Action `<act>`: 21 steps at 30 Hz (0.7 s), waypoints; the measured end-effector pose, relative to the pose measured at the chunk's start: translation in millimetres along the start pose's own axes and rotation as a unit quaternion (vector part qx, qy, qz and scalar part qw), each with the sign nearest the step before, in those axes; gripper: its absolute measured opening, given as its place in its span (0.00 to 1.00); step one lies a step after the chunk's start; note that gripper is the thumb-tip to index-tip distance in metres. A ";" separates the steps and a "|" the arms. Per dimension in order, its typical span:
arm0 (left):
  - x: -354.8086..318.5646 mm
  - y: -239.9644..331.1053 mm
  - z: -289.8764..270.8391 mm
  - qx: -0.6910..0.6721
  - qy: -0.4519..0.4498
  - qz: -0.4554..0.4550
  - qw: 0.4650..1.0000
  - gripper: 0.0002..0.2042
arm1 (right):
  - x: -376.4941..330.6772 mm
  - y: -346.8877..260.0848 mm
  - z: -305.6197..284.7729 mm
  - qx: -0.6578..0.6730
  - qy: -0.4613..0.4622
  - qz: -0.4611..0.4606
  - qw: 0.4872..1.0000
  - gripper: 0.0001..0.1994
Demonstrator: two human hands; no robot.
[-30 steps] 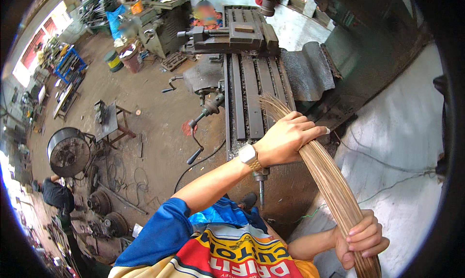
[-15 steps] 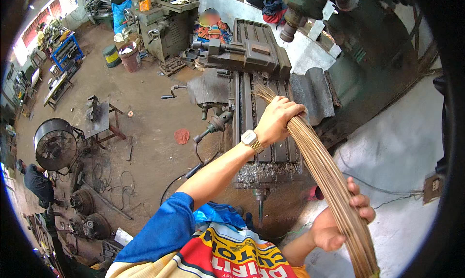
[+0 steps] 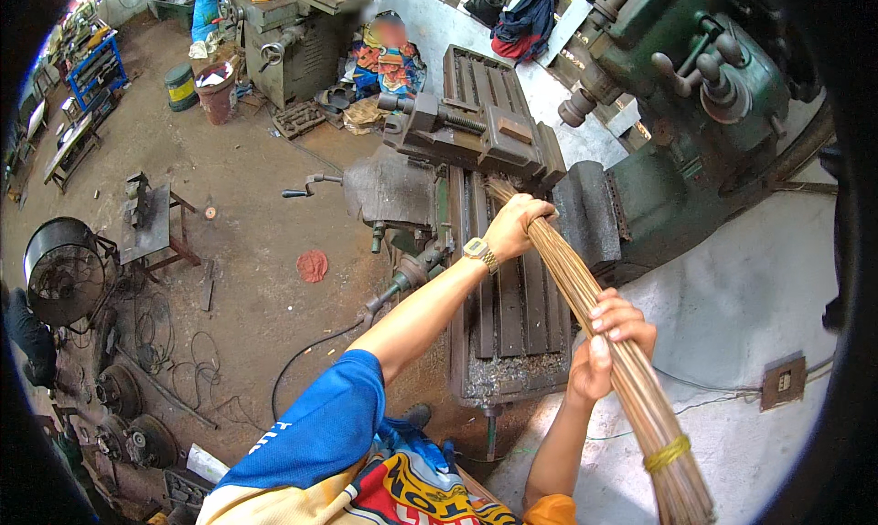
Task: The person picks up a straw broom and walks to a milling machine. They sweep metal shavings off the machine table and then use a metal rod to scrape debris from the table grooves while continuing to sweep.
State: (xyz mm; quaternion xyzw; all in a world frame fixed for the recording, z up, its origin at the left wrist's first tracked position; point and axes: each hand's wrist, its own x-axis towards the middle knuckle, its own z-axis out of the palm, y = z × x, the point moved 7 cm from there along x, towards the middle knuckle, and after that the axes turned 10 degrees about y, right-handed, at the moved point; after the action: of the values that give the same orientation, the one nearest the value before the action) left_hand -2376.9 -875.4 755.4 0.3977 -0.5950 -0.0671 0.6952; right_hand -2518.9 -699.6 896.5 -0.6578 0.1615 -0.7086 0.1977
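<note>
A stick broom [image 3: 585, 283], a long bundle of thin brown sticks tied by a yellow band [image 3: 667, 454] near its thick end, runs slantwise in front of me. My left hand [image 3: 519, 226], with a gold watch on the wrist, is closed round it near the thin tips. Lower down, the fingers and thumb of my right hand [image 3: 611, 342] wrap the bundle above the band. The tips reach the slotted bed of a milling machine [image 3: 498, 319], just below its vise [image 3: 485, 136]. Metal chips lie along the bed's near end.
The machine's green head with levers [image 3: 722, 86] stands at the right. A crank handle [image 3: 311, 187] juts out on the left of the bed. Farther left are a small metal stand [image 3: 155, 223], a drum fan [image 3: 69, 269] and a bucket [image 3: 216, 93]. A person crouches at lower left.
My right hand has closed round the broom, moving up and left from its looser, open-fingered hold. The broom's thick end and yellow band have come into view.
</note>
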 end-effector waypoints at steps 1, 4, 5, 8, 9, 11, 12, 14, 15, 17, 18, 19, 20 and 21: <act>-3.8 -3.3 -0.4 -0.018 0.009 -0.006 1.000 0.08 | 6.2 6.4 5.6 -0.002 -0.010 0.002 1.000 0.11; -22.8 -4.0 4.1 -0.012 -0.004 -0.068 0.998 0.09 | 34.1 13.4 8.4 0.026 -0.024 0.054 0.998 0.11; -30.5 -1.0 8.5 -0.003 -0.016 -0.113 0.993 0.10 | 44.0 11.8 6.8 0.037 -0.023 0.075 0.996 0.11; -51.4 29.9 5.6 -0.011 0.011 -0.158 0.987 0.10 | 70.8 7.2 4.3 0.031 -0.040 0.157 0.986 0.12; -56.3 38.3 7.2 -0.012 -0.007 -0.189 0.982 0.09 | 77.5 0.6 5.2 0.038 -0.056 0.162 0.985 0.12; -63.9 66.1 3.1 -0.029 -0.004 -0.191 0.981 0.10 | 88.0 -11.5 4.1 0.037 -0.065 0.189 0.979 0.12; -68.0 79.1 -0.9 -0.041 -0.003 -0.193 0.980 0.10 | 91.8 -19.2 4.7 0.040 -0.074 0.198 0.977 0.12; -74.8 100.7 -2.1 -0.078 -0.042 -0.213 0.973 0.12 | 95.1 -42.3 3.2 0.048 -0.081 0.207 0.974 0.12; -78.7 110.8 -1.5 -0.094 -0.071 -0.226 0.967 0.13 | 94.7 -56.0 3.4 0.065 -0.090 0.208 0.972 0.12; -67.2 126.9 -6.9 -0.099 -0.042 -0.178 0.978 0.14 | 91.7 -88.8 -2.1 0.034 -0.093 0.152 0.983 0.13; -57.6 131.9 -8.9 -0.091 -0.024 -0.149 0.984 0.14 | 90.9 -103.9 -7.1 0.015 -0.083 0.126 0.988 0.13; -47.6 134.0 -9.3 -0.080 -0.018 -0.122 0.989 0.14 | 90.7 -116.3 -10.1 0.002 -0.079 0.091 0.993 0.14; -33.9 131.3 -11.9 -0.070 0.006 -0.080 0.994 0.15 | 89.4 -118.0 -12.7 0.011 -0.063 0.075 0.995 0.13; -19.3 122.5 -10.9 -0.068 0.003 -0.056 0.996 0.16 | 86.4 -118.4 -12.9 0.021 -0.050 0.055 0.997 0.13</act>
State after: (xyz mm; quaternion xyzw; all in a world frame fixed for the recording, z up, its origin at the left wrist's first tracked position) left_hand -2419.4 -776.6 818.3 0.3820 -0.5638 -0.1449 0.7177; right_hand -2544.7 -639.6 1028.4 -0.6784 0.1722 -0.6658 0.2585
